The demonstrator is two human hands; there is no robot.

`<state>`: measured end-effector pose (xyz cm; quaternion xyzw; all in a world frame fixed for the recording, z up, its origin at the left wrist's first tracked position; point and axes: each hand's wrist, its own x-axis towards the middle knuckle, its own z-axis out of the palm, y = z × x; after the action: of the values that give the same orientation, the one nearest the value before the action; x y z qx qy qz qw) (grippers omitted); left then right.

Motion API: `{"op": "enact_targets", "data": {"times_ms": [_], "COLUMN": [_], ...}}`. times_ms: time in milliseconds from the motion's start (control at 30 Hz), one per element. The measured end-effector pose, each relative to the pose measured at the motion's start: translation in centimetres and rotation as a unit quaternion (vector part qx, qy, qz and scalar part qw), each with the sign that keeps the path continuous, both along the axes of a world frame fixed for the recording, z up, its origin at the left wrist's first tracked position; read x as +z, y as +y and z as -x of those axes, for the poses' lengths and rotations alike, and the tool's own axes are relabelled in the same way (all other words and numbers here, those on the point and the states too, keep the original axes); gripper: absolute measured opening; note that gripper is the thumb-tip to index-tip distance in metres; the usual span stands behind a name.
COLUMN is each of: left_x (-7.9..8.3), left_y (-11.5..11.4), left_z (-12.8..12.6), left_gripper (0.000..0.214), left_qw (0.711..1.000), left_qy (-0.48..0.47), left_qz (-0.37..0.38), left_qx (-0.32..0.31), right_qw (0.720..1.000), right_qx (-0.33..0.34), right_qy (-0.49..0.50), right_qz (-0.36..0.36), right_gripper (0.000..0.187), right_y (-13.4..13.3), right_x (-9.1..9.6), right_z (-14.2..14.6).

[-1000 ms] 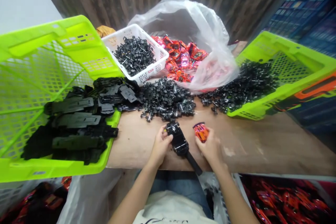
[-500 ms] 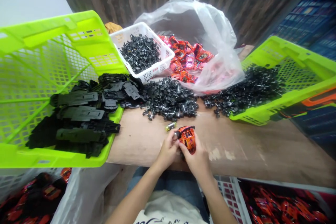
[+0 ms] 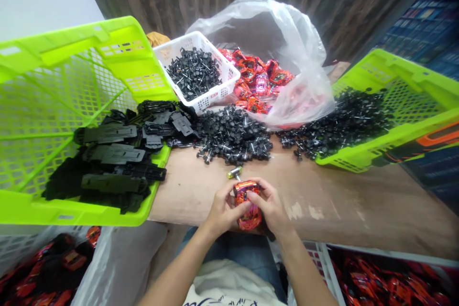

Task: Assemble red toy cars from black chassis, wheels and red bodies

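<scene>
Both my hands meet at the near edge of the wooden table (image 3: 344,201), closed around one red toy car (image 3: 246,204). My left hand (image 3: 223,210) grips its left side, with the thumb on the roof. My right hand (image 3: 269,208) grips the right side, fingers pressed on top of the body. A small yellow-green metal cylinder (image 3: 234,172) lies on the table just beyond the car. A heap of black wheel-and-axle sets (image 3: 233,136) lies a little farther back.
A lime crate (image 3: 53,81) on its side at the left holds black chassis plates (image 3: 111,167). A white basket (image 3: 218,81) holds more wheels. A clear plastic bag (image 3: 287,57) holds red car bodies. Another lime crate (image 3: 412,100) spills wheels at the right. Bins of red cars (image 3: 387,282) sit below the table.
A second ago my left hand held a black chassis and my right a separate red body. The two came together, and now both hands press on one car, nearer the table's edge.
</scene>
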<state>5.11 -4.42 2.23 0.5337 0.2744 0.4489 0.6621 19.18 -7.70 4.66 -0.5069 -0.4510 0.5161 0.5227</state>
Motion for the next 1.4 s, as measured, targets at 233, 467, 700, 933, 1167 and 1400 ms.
{"op": "enact_targets", "data": {"times_ms": [233,467,700,933,1167,1400], "left_x": [-1.7,-3.6,-3.3,-2.5,-2.1,-2.3], "left_y": [0.2,1.8,1.0,1.9,2.1,2.2], "left_z": [3.4,5.3,3.4,3.7,3.5,3.8], "left_gripper": [0.037,0.056,0.044,0.041,0.023,0.016], "left_qw": [0.989,0.981,0.971,0.981,0.980,0.981], "left_qy": [0.001,0.054,0.167,0.147,0.145,0.170], "left_qz": [0.013,0.091,0.044,0.083,0.092,0.046], "left_qx": [0.146,0.162,0.166,0.099,0.101,0.080], "right_qw": [0.998,0.992,0.878,0.949,0.913,0.889], "right_qx": [0.038,0.052,0.047,-0.057,-0.066,-0.059], "right_qy": [0.042,-0.109,-0.461,-0.311,-0.394,-0.434], "right_qz": [-0.019,0.048,-0.121,-0.011,-0.087,-0.131], "right_gripper": [0.041,0.031,0.023,0.022,0.020,0.011], "right_y": [1.6,2.4,0.5,1.2,-0.6,-1.3], "right_x": [-1.6,-4.7,-2.5,-3.6,-4.1,-4.6], "right_z": [4.0,1.8,1.2,3.0,3.0,2.6]}}
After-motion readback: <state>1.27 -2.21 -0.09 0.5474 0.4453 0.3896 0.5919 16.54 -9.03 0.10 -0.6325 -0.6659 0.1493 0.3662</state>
